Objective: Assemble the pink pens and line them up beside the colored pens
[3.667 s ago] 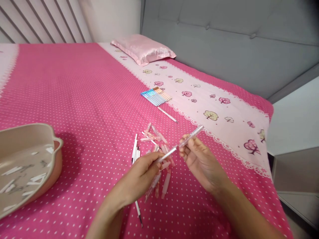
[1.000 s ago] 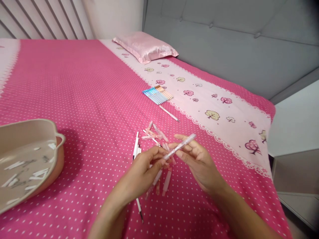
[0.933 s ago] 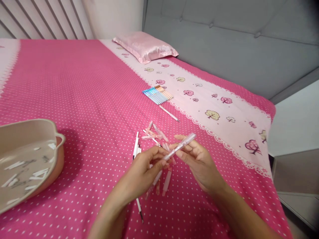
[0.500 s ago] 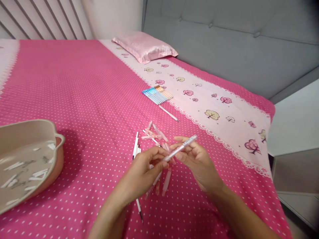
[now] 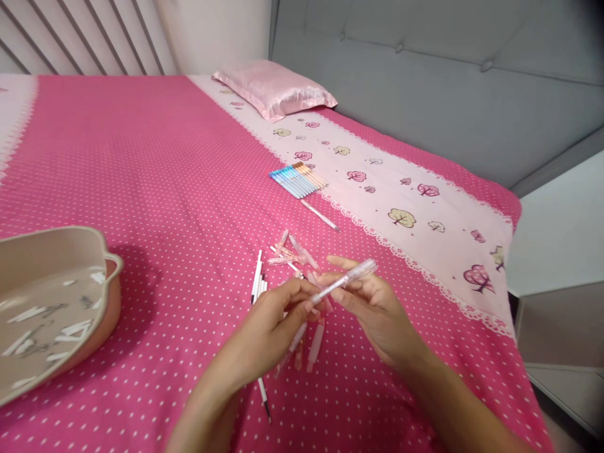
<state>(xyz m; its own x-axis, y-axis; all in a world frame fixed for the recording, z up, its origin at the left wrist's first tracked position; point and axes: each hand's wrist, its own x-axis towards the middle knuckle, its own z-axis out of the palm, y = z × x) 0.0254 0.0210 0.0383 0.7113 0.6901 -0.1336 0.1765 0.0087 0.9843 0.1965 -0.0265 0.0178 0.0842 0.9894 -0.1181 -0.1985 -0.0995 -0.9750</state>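
A slim pale pen point(image 5: 328, 290) slants up to the right between my two hands, above the bedspread. My left hand point(image 5: 278, 327) is closed on its lower end, thumb and fingers pinching it. My right hand point(image 5: 377, 311) grips it farther up with thumb and fingers, while one finger stretches out. The pen's upper right end looks wider and clear pinkish. Under and beyond the hands lie several pink translucent pen parts point(image 5: 302, 251), partly hidden. Several white refills with dark tips point(image 5: 257, 277) lie beside my left hand.
A beige basin point(image 5: 101, 242) at the left holds white pieces and small metal-looking bits. A row of blue and peach pens point(image 5: 298, 180) lies farther back, with a single pale pen point(image 5: 321, 216) beside it. A pink pillow point(image 5: 276, 88) rests near the grey headboard point(image 5: 425, 82).
The pen stays in both hands. Its upper end, slim with dark markings before, now looks wider and clear. My fingers have shifted slightly along it.
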